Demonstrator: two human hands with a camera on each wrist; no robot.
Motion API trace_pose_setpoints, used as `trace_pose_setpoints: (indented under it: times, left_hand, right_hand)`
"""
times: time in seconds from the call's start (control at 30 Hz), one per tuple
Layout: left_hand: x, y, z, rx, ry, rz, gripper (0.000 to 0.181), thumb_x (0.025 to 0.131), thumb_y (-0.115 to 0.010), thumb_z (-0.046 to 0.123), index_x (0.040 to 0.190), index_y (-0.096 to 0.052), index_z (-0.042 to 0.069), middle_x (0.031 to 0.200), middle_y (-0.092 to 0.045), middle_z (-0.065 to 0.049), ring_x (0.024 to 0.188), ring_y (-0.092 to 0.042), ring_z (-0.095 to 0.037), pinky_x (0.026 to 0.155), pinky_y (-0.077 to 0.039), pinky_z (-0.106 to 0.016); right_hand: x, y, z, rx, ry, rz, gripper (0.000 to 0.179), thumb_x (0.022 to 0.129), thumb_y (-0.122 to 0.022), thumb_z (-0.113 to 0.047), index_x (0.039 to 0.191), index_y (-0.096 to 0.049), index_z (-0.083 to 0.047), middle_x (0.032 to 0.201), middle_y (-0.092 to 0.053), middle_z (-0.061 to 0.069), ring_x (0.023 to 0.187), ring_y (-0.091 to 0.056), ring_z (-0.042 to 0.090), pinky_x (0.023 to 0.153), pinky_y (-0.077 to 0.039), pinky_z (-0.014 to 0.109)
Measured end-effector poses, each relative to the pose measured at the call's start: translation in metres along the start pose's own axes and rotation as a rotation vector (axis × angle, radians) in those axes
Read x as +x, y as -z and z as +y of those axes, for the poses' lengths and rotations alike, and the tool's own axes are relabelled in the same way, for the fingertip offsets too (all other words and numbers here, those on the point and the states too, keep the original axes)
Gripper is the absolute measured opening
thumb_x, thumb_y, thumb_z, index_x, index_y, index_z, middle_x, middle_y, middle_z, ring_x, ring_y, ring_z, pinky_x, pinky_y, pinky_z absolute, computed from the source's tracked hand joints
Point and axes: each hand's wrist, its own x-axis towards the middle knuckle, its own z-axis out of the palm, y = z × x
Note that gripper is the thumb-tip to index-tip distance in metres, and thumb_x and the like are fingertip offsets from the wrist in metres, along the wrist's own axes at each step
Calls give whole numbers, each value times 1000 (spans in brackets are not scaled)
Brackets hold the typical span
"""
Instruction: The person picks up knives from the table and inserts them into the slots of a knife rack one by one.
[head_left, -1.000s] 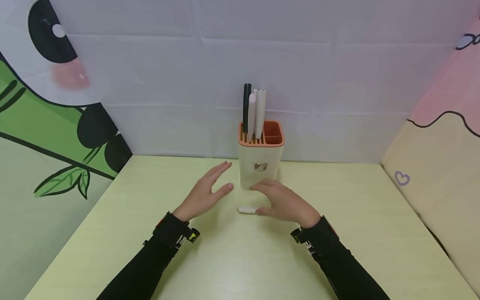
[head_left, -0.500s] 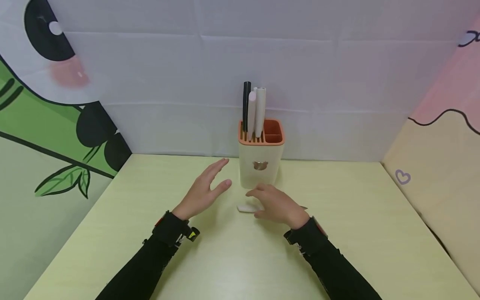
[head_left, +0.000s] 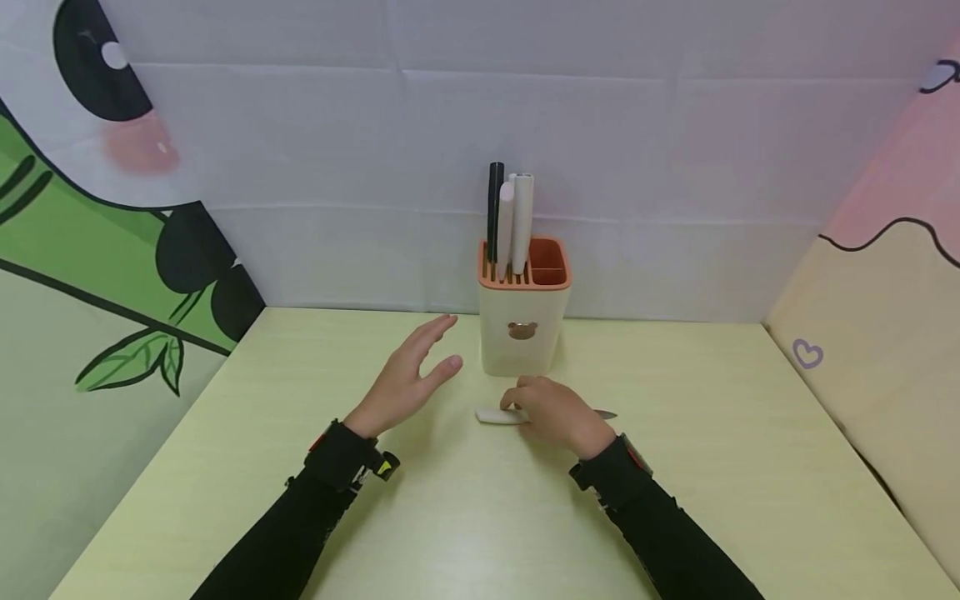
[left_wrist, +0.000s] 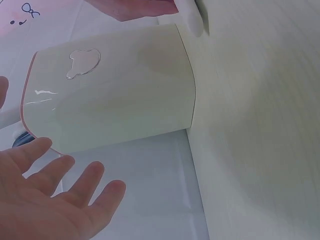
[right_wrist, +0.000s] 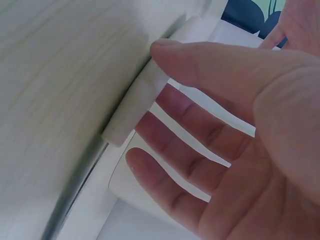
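Observation:
A knife [head_left: 492, 416] with a white handle lies crosswise on the table in front of the knife holder [head_left: 517, 357], its blade tip showing right of my right hand [head_left: 562, 417]. That hand pinches the handle; the right wrist view puts the thumb on one side of the white handle [right_wrist: 134, 107] and the fingertips on the other. My left hand [head_left: 405, 379] is held with fingers straight and thumb apart, left of the holder, with nothing in it. In the left wrist view its fingers [left_wrist: 102, 200] appear beside the holder's cream wall [left_wrist: 125, 100].
Several knives with black [head_left: 495, 212], pale pink [head_left: 505, 233] and white [head_left: 522, 225] handles stand in the slots of the holder's orange top [head_left: 551, 268]. The light wooden table [head_left: 480, 533] meets a pale cloth backdrop [head_left: 337, 150] behind the holder. Printed side walls flank it.
My right hand has come down and slightly left onto the knife, its fingers closing round the handle. The left hand has hardly moved, and the knife lies where it was.

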Motion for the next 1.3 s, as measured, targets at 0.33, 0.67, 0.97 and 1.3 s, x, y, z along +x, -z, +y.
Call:
trace_pose_setpoints:
  times: [0.33,0.67,0.97,1.3]
  left_hand:
    - [0,1,-1,3,-5,9,65,108,-64,34,165,-38,16,169,-38,-7,148,-45,-37,118,-40,-63]
    - [0,1,-1,0,0,10,65,108,-64,35,165,-39,18,169,-37,-7,148,-45,-35,118,-40,-63]
    - [0,0,-1,-23,0,11,65,108,-63,35,165,-39,17,169,-37,-7,149,-45,-38,119,-40,-64]
    - [0,1,-3,-10,1,24,65,108,-64,34,165,-39,16,169,-37,-7,148,-46,-34,119,-40,-61]
  right_hand:
    - [-1,-6,2,-30,19,45,32,83,-87,6,111,-77,-7,99,-69,7,92,-66,25,82,-58,37]
    - [0,-8,2,-20,-13,34,32,84,-85,7,110,-77,-10,99,-69,7,93,-66,25,82,-57,38]
    - [-3,-5,6,-26,30,40,27,90,-78,9,111,-77,-9,97,-69,7,91,-66,23,79,-57,35]
    - [-6,15,8,53,-9,42,24,98,-74,1,119,-73,-11,106,-67,4,100,-66,22,90,-58,38]
